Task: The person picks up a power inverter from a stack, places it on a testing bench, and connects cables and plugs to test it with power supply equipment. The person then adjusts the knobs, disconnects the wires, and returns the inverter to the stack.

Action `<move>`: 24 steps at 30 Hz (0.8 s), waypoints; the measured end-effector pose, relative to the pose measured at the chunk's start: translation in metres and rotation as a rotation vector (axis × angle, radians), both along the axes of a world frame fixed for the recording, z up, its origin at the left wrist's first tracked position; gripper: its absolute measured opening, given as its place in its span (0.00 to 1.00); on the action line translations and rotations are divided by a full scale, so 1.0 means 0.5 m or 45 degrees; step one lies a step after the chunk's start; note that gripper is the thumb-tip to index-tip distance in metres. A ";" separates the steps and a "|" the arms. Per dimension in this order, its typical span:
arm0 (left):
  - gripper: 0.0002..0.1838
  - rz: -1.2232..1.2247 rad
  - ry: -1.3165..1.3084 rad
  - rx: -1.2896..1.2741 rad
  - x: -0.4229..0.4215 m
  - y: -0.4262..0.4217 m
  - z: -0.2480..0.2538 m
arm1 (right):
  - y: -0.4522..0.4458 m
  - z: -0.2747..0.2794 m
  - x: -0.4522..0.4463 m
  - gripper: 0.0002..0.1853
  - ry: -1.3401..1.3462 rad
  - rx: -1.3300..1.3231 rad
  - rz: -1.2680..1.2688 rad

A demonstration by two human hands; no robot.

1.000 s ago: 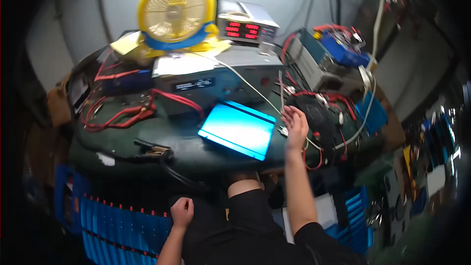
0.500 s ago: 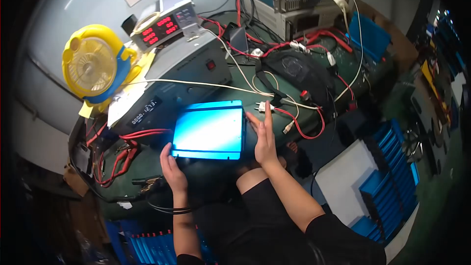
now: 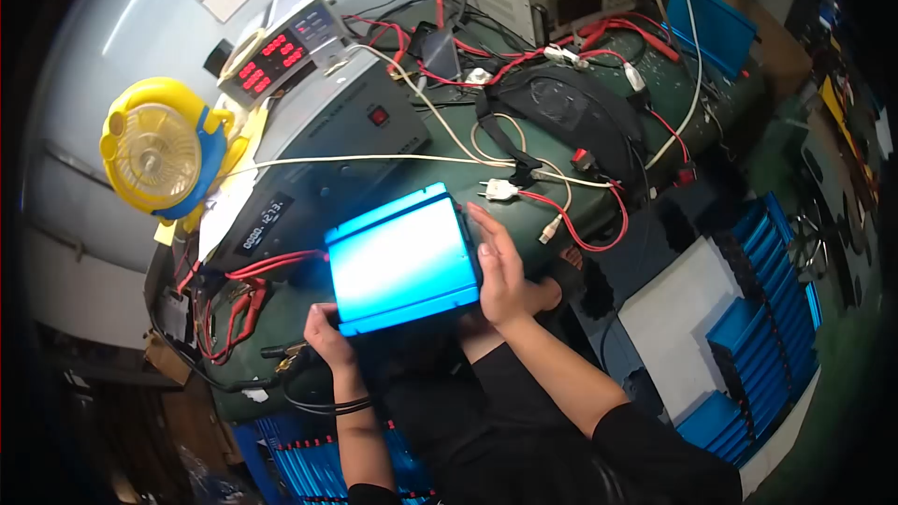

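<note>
A blue metal box (image 3: 402, 262) that looks like a power inverter is between my two hands, tilted, with a bright glare across its top. My left hand (image 3: 329, 337) grips its lower left corner, its fingers partly hidden beneath. At the right end, my right hand (image 3: 501, 276) presses along the dark end face with the fingers reaching up the side. Red cables (image 3: 276, 265) run up to the box's left end, but the joint there is hard to make out. A white plug (image 3: 500, 189) with a red lead lies just beyond my right hand.
A grey power supply (image 3: 341, 122) stands behind, with a red-digit meter (image 3: 271, 56) on top and a yellow fan (image 3: 154, 150) beside it. Red clamps (image 3: 248, 309) lie left. Stacked blue cases (image 3: 762, 318) stand lower right. A black strap bag (image 3: 571, 112) and loose cords cover the bench.
The box has turned anticlockwise and its near edge has come closer to me. My left hand has closed around the corner, and my right hand has moved in against the end. The view has shifted slightly.
</note>
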State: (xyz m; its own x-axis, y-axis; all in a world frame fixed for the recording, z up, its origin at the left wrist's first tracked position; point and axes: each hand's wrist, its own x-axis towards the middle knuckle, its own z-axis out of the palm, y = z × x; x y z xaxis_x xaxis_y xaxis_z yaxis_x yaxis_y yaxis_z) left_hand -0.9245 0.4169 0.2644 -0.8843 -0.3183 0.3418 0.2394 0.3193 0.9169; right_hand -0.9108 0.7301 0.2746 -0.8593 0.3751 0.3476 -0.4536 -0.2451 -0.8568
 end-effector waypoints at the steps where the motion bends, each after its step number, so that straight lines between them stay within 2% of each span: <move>1: 0.24 -0.051 -0.020 -0.074 0.001 -0.024 -0.010 | 0.003 0.004 0.007 0.26 0.000 0.053 -0.045; 3: 0.23 -0.071 -0.054 -0.057 0.000 0.020 0.038 | 0.013 0.012 0.028 0.24 0.119 0.158 -0.101; 4: 0.19 -0.004 0.001 -0.142 -0.016 0.024 0.041 | 0.008 0.016 0.030 0.22 0.146 0.147 -0.107; 5: 0.13 0.086 -0.093 -0.256 -0.019 0.041 0.067 | 0.003 0.014 0.031 0.21 0.139 0.189 -0.089; 6: 0.09 0.126 0.117 -0.320 -0.053 0.032 0.036 | -0.006 0.013 0.026 0.21 0.143 0.213 -0.084; 7: 0.10 0.230 0.035 -0.427 -0.057 0.056 0.068 | -0.012 0.012 0.019 0.20 0.151 0.241 -0.083; 8: 0.10 0.219 0.098 -0.494 -0.073 0.050 0.057 | -0.014 0.011 0.012 0.20 0.150 0.259 -0.099; 9: 0.11 0.145 -0.042 -0.550 -0.080 0.038 0.058 | -0.014 0.011 0.003 0.19 0.153 0.279 -0.122; 11: 0.15 0.060 -0.009 -0.771 -0.093 0.015 0.032 | -0.007 0.019 -0.018 0.16 -0.028 0.308 -0.134; 13: 0.18 0.142 0.069 -0.772 -0.098 0.019 0.018 | 0.003 0.060 -0.034 0.14 -0.207 0.595 -0.154; 14: 0.22 0.141 -0.088 -0.763 -0.104 0.017 0.021 | 0.008 0.085 -0.037 0.13 -0.006 1.103 -0.441; 15: 0.22 0.184 -0.085 -0.715 -0.105 0.019 0.028 | 0.014 0.123 -0.047 0.13 0.322 1.379 -0.541; 17: 0.26 0.132 -0.163 -0.731 -0.107 0.024 0.045 | -0.025 0.189 -0.057 0.12 0.512 1.217 -0.372; 19: 0.29 0.146 -0.205 -0.671 -0.101 0.022 0.051 | -0.087 0.251 -0.085 0.12 0.435 1.178 -0.019; 21: 0.26 0.134 -0.216 -0.453 -0.106 0.020 0.045 | -0.173 0.286 -0.133 0.13 0.306 1.320 0.317; 22: 0.21 0.196 -0.075 -0.519 -0.108 0.019 0.032 | -0.213 0.278 -0.169 0.17 0.310 1.467 0.357; 23: 0.21 0.207 -0.061 -0.508 -0.105 0.017 0.025 | -0.251 0.261 -0.209 0.21 0.308 1.577 0.404; 24: 0.19 0.135 0.031 -0.536 -0.101 0.011 0.019 | -0.282 0.234 -0.246 0.26 0.165 1.685 0.472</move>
State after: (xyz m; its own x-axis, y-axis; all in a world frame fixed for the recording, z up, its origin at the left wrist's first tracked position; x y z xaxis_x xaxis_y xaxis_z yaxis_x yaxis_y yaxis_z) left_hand -0.9750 0.4224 0.2741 -0.8443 -0.2352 0.4816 0.2054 0.6880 0.6960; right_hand -1.0337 0.5894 0.3918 -0.7697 -0.5359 0.3470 -0.6352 0.5882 -0.5006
